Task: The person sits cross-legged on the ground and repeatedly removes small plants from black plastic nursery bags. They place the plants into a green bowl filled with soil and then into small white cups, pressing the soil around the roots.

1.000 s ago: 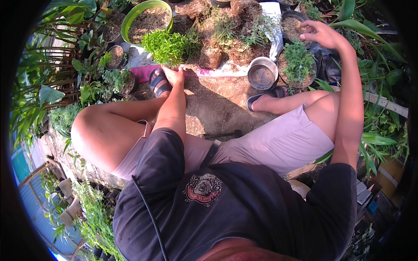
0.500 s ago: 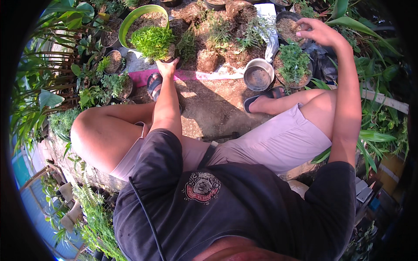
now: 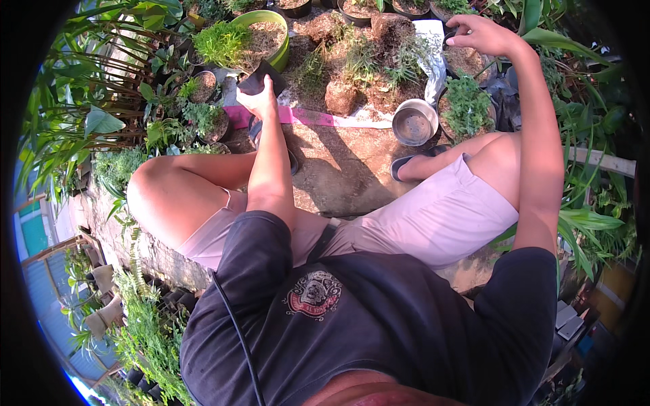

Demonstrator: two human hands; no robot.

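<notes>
My left hand point(image 3: 261, 103) is closed round a small black plant pot point(image 3: 261, 78), tilted with its dark side toward me. A bushy bright green plant point(image 3: 221, 44) leans out beyond it, overlapping the left rim of a wide lime-green pot point(image 3: 286, 49) of brown soil. Where the plant's roots sit is hidden. My right hand point(image 3: 474, 34), fingers loosely bent and apart with nothing seen in them, hovers at the far right by a dark pot of soil point(image 3: 466, 61).
Root balls point(image 3: 342, 98) and uprooted seedlings point(image 3: 362, 57) lie on a sheet edged by a pink strip point(image 3: 308, 117). An empty grey pot point(image 3: 414, 124) stands near my right foot, beside a leafy potted plant point(image 3: 467, 105). Several pots and dense foliage point(image 3: 95, 88) border both sides.
My left hand has lifted and tipped the black pot, and the green plant has swung from in front of the lime-green pot to its left rim. My right hand has shifted slightly up and left.
</notes>
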